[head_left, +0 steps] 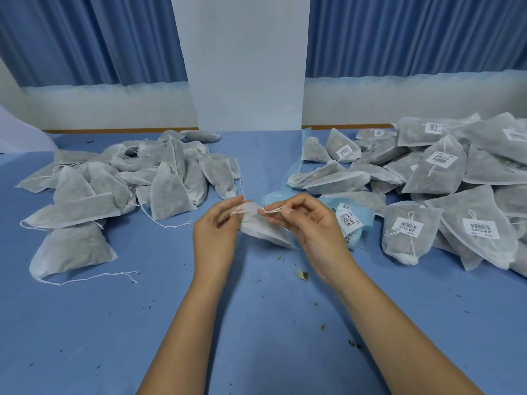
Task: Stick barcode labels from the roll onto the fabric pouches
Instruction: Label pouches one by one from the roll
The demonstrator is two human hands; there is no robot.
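Pinches the drawstring (273, 210) of one fabric pouch (258, 227) between curled fingers of left hand (213, 237) and right hand (313, 227), likely cinching it shut before labelling, mid-counter (256, 315) between the bare heap (128, 181) and, beside the label roll (349, 222), the labelled heap (445, 172)

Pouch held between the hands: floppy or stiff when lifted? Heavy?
Probably floppy: the thin fabric pouch creases and sags between the left hand and right hand. Likely light: fingertip pinches on its top and drawstring seem enough. Unlikely to roll; the piled pouches lie slumped.
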